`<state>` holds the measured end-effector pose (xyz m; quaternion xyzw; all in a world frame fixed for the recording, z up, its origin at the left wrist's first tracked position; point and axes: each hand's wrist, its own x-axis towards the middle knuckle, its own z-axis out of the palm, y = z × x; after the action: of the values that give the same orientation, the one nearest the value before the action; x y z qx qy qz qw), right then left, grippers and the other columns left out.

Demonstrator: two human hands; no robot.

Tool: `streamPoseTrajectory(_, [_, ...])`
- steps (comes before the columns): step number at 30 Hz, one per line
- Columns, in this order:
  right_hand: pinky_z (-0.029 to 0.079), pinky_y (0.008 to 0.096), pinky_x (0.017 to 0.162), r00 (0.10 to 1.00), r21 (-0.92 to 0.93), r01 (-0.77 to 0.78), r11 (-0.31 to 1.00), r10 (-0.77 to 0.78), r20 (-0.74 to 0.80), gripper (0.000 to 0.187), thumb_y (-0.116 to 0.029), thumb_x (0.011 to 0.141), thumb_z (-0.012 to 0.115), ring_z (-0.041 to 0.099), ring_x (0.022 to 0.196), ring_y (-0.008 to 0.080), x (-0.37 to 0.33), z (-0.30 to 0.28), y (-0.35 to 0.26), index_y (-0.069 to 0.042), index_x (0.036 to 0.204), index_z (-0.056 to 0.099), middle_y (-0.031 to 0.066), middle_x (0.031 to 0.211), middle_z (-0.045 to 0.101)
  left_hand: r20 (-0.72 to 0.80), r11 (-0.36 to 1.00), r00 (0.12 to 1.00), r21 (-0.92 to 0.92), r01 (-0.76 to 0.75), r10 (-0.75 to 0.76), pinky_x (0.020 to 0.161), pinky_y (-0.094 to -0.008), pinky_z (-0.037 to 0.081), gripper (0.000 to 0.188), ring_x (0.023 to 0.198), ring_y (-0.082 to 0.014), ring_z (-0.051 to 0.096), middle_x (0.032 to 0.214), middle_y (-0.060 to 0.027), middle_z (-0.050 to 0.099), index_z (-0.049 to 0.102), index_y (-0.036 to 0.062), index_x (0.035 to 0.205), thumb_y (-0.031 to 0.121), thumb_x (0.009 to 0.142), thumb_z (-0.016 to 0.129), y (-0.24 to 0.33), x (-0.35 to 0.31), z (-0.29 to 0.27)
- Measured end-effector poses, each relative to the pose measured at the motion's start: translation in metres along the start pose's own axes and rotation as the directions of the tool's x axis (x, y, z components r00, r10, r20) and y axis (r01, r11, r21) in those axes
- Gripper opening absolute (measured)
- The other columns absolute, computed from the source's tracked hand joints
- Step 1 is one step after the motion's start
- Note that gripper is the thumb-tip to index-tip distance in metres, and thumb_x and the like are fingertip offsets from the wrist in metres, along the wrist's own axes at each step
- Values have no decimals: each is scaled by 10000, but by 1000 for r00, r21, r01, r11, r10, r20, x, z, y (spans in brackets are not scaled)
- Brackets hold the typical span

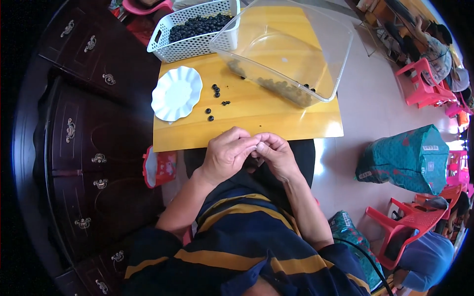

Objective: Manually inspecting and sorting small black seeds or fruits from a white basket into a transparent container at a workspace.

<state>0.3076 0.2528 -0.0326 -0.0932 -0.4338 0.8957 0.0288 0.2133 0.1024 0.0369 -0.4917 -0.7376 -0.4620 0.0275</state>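
My left hand (pixel 228 153) and my right hand (pixel 277 157) meet over my lap at the near edge of the yellow table (pixel 237 127). Both are closed, fingertips pinched together; what they hold, if anything, is hidden by the fingers. Beyond them several small round black beads (pixel 211 118) lie loose on the tabletop, beside a tiny dark cluster (pixel 226 103). To their left sits a white plate (pixel 177 93) with a wavy rim. A white perforated basket (pixel 197 49) at the back is heaped with black beads (pixel 200 28).
A large clear plastic bin (pixel 342 59) rests at the table's right, with dark beads by its lower wall. Dark wooden drawers (pixel 86 113) line the left. A red bag (pixel 160 166) is beside the table. Green bags (pixel 402 160) and pink chairs (pixel 419 81) with seated people are at right.
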Motion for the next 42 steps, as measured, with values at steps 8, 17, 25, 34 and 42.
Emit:
streamPoseTrajectory(8, [511, 261, 813, 997, 207, -55, 977, 43, 64, 228, -220, 967, 687, 632, 872, 127, -1, 2, 0, -35, 1098, 658, 29, 962, 668, 8, 996, 1000, -85, 24, -23, 673, -325, 527, 227, 762, -243, 657, 919, -122, 640, 729, 8, 1079, -8, 853, 712, -6, -5, -7])
streamPoseTrajectory(17, [568, 312, 862, 1000, 210, -24, 977, 26, -5, 208, -195, 978, 675, 697, 921, 161, -3, -11, -14, -67, 1132, 620, 82, 1047, 699, -38, 889, 992, 440, 128, -124, 850, -429, 513, 215, 959, -364, 640, 998, -167, 674, 716, 13, 1019, 92, 821, 739, -84, 39, -21])
streamPoseTrajectory(25, [539, 245, 777, 997, 269, -38, 962, 20, 71, 236, -183, 979, 663, 651, 844, 105, 4, -5, -5, -61, 1172, 601, 46, 1001, 693, 94, 823, 994, 568, -3, -62, 806, -476, 484, 85, 874, -375, 598, 883, -151, 643, 710, 31, 864, 56, 783, 706, -120, 39, -17])
streamPoseTrajectory(34, [518, 218, 748, 995, 283, 66, 957, -83, 49, 190, -204, 1003, 643, 627, 815, 67, 9, -14, 3, -92, 1151, 602, 9, 1019, 690, 68, 961, 989, 253, 114, -135, 697, -373, 516, 82, 727, -296, 641, 816, -134, 654, 641, -2, 865, -29, 792, 665, -82, 53, -8])
streamPoseTrajectory(42, [521, 241, 767, 995, 300, 59, 952, -81, 59, 210, -186, 1004, 630, 629, 833, 86, 16, -5, 21, -88, 1188, 616, 1, 986, 677, 59, 974, 977, -78, 211, -206, 656, -264, 519, 98, 698, -129, 655, 768, -72, 664, 642, -9, 846, -55, 801, 715, -38, 22, -5])
